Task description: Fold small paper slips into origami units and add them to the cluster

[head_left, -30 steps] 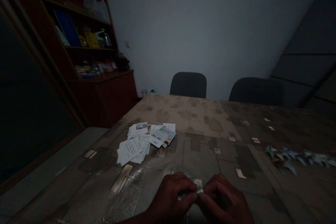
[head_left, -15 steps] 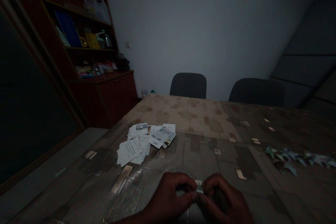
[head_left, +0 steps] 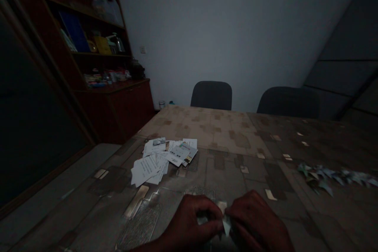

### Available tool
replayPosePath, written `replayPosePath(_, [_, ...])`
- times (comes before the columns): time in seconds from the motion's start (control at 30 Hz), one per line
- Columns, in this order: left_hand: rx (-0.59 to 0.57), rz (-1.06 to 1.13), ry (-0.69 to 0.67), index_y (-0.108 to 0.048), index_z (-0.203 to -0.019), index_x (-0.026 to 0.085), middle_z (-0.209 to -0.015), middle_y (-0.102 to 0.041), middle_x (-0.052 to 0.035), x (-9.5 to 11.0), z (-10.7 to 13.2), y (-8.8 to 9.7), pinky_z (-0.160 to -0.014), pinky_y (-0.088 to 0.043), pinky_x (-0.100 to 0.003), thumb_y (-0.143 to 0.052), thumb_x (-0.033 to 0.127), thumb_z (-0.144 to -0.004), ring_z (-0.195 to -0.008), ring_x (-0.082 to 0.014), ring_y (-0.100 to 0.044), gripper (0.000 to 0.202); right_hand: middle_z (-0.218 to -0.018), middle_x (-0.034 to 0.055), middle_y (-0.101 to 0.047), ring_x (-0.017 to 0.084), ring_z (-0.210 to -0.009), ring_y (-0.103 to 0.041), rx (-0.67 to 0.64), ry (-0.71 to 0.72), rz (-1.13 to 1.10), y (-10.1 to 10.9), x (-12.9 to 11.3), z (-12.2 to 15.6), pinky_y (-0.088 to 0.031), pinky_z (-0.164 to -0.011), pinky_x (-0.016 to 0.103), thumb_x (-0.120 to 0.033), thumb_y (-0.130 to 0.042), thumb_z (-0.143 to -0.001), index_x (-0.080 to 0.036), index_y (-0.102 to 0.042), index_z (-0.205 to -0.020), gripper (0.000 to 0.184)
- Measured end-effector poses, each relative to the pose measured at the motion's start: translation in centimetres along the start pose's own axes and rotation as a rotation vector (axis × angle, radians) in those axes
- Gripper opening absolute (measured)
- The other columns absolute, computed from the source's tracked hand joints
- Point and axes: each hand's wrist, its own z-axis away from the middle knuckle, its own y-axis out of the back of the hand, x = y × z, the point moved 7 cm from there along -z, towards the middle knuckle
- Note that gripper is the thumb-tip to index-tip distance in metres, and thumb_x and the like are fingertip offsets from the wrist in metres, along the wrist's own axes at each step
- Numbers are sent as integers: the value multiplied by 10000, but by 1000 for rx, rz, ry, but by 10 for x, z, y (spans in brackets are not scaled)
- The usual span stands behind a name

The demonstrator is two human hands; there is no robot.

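Note:
Close to the near edge of the table, my left hand (head_left: 195,220) pinches a small pale folded paper (head_left: 226,226) between thumb and forefinger. My right hand (head_left: 257,218) grips the same paper from the other side, its fingers bent over and the fingertips partly hidden. A light corner of the paper points downward between the hands; the rest is covered by my fingers. Further left on the table lies a loose pile of printed paper cards (head_left: 150,167), apart from both hands.
A row of folded paper shapes (head_left: 325,177) lies at the right of the patterned tablecloth (head_left: 218,130). Two dark chairs (head_left: 211,95) stand beyond the far edge. A reddish wooden cabinet (head_left: 126,104) with loaded shelves is at the left. The room is dim.
My right hand has turned over the paper, its back now more upward. The paper has tilted so a pointed corner shows below the fingers. My left hand stays nearly in place.

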Motion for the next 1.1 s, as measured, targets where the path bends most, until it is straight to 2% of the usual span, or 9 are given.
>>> replayPosePath(0.13, [-50, 12, 22, -745, -652, 165, -649, -677, -22, -1, 0, -4, -666, -423, -260, -693, 218, -640, -647, -160, -587, 75, -753, 29, -697, 158, -672, -628, 22, 48, 6, -1, -1, 3, -505, -568, 233, -264, -510, -985, -254, -652, -1089, 176])
replayPosePath(0.27, [-73, 97, 19, -736, -652, 160, -622, -641, -2, -3, -1, -5, -665, -415, -251, -705, 265, -642, -631, -145, -556, 111, -744, 26, -710, 152, -625, -609, 103, 89, 74, 2, 1, 9, -482, -546, 239, -230, -509, -977, -263, -636, -1126, 199])
replayPosePath(0.33, [-85, 137, 39, -728, -639, 154, -601, -611, 10, -4, -1, -6, -650, -409, -243, -720, 279, -633, -610, -132, -531, 126, -765, 18, -718, 150, -640, -623, 11, 107, 97, -4, 2, 11, -488, -562, 237, -207, -608, -923, -262, -634, -1105, 192])
replayPosePath(0.4, [-95, 163, 61, -722, -628, 153, -589, -588, 19, -3, 0, -7, -638, -402, -237, -726, 283, -626, -592, -121, -507, 131, -777, 21, -716, 154, -652, -627, -26, 99, 90, -6, 3, 12, -491, -569, 243, -199, -633, -910, -252, -631, -1080, 178])
replayPosePath(0.5, [-107, 193, 78, -721, -628, 156, -594, -580, 21, 1, 1, -9, -639, -398, -240, -721, 301, -627, -590, -118, -494, 145, -805, 40, -710, 165, -680, -633, -10, 47, 7, -6, 5, 11, -506, -588, 261, -264, -562, -963, -232, -621, -1078, 133])
replayPosePath(0.63, [-107, 190, 77, -719, -623, 160, -593, -576, 21, 2, 1, -9, -642, -396, -245, -714, 294, -626, -590, -119, -486, 134, -776, 32, -700, 167, -669, -630, 53, 4, -43, -4, 4, 9, -500, -581, 271, -345, -506, -990, -248, -649, -1029, 177])
replayPosePath(0.8, [-99, 214, 120, -711, -620, 143, -599, -585, 15, -6, 1, -10, -645, -399, -243, -731, 284, -610, -600, -121, -493, 143, -783, 29, -720, 151, -653, -622, 66, 88, 20, 0, -3, 6, -496, -578, 242, -246, -594, -942, -223, -638, -1077, 143])
replayPosePath(0.9, [-110, 227, 136, -713, -615, 141, -593, -587, 18, -7, 1, -11, -650, -407, -241, -751, 305, -599, -602, -122, -496, 169, -759, 36, -713, 147, -640, -609, 60, 114, 50, 1, -6, 4, -486, -567, 239, -268, -554, -973, -205, -637, -1035, 122])
replayPosePath(1.1, [-106, 185, 83, -747, -648, 150, -607, -625, 9, -6, 1, -11, -644, -414, -237, -751, 279, -613, -599, -120, -518, 133, -674, 40, -680, 141, -599, -585, 83, 100, 32, 1, -9, 0, -467, -538, 231, -328, -450, -1022, -175, -655, -901, 283])
